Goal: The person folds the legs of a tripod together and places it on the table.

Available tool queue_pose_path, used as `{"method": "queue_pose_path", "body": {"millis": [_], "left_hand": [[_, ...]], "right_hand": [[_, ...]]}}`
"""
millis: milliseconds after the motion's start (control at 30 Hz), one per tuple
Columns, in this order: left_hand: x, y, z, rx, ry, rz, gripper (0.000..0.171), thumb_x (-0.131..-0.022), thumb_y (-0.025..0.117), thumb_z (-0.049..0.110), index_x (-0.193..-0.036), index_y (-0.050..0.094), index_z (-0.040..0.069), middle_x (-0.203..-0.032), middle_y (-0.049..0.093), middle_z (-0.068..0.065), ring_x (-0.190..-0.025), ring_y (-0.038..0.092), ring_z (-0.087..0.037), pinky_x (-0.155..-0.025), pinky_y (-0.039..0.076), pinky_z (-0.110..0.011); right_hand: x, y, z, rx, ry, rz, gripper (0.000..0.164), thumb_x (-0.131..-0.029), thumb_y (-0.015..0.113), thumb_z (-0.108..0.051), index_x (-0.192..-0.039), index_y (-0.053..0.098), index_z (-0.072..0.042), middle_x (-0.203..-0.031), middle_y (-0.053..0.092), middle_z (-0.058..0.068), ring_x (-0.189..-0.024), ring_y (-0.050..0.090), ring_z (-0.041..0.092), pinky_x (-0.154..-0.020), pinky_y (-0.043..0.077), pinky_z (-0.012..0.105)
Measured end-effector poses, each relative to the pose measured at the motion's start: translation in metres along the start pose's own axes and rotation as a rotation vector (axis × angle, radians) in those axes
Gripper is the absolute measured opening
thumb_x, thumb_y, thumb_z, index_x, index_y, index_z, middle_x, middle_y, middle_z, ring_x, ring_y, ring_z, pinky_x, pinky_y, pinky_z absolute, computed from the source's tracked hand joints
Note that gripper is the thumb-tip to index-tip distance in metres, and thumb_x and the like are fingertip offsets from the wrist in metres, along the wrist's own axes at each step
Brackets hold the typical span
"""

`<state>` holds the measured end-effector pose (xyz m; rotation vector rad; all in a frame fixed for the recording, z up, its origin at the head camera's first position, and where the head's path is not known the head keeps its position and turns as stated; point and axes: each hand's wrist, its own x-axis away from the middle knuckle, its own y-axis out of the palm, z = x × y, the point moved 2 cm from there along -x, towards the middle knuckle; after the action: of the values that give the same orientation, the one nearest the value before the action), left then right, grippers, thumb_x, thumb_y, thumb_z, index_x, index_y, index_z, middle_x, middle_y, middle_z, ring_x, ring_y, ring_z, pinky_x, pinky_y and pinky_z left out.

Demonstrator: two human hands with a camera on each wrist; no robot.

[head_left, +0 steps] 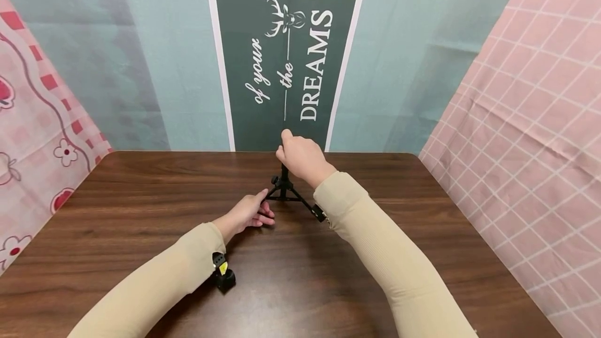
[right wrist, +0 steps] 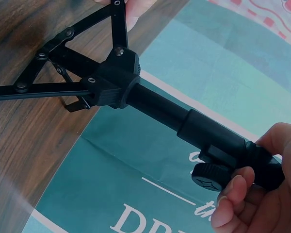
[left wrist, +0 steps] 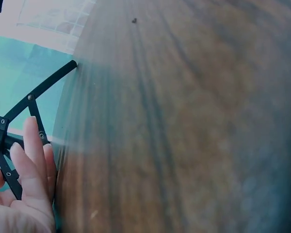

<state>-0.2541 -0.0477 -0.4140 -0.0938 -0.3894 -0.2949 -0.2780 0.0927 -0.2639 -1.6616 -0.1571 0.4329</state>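
Note:
A small black tripod (head_left: pixel 284 184) stands on the wooden table with its legs spread. My right hand (head_left: pixel 302 158) grips the top of its column, thumb uppermost. In the right wrist view, the fingertips lie beside a round knob (right wrist: pixel 211 175) on the thicker upper tube (right wrist: pixel 213 136), below which a thinner tube leads to the leg hub (right wrist: pixel 111 80). Low on the left, my left hand (head_left: pixel 246 213) holds one leg between thumb and fingers. Seen from the left wrist, its fingers (left wrist: pixel 33 150) extend past the leg, partly hiding the braces.
The brown wooden table (head_left: pixel 281 275) ends at a hanging blue-green cloth (head_left: pixel 188 67) with white lettering, just behind the tripod. Pink patterned cloths hang at the left (head_left: pixel 42 134) and right (head_left: pixel 530 119). A black wrist camera (head_left: pixel 224 277) hangs at the left sleeve.

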Motion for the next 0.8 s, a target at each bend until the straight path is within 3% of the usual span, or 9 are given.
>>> {"method": "queue_pose_path", "body": {"millis": [300,800], "left_hand": [[-0.0022,-0.0006,0.0007,0.009,-0.006,0.037,0.048,-0.100,0.033,0.042,-0.076,0.051,0.005,-0.061,0.048,-0.002,-0.047,0.056,-0.009,-0.043,0.041,-0.019],[-0.0012,0.0023,0.0014,-0.008,0.019,0.066,0.055,-0.096,0.034,0.053,-0.066,0.044,0.009,-0.056,0.044,0.001,-0.042,0.050,-0.009,-0.042,0.038,-0.019]], "right_hand": [[-0.0009,0.0011,0.0003,-0.010,0.004,-0.004,0.016,-0.097,0.041,-0.022,-0.090,0.041,-0.007,-0.062,0.050,0.005,-0.050,0.051,0.021,-0.050,0.041,0.031],[-0.0002,0.0002,0.0018,-0.025,-0.015,-0.010,0.017,-0.097,0.041,-0.022,-0.092,0.042,-0.006,-0.061,0.050,0.005,-0.049,0.051,0.020,-0.049,0.040,0.030]]}}
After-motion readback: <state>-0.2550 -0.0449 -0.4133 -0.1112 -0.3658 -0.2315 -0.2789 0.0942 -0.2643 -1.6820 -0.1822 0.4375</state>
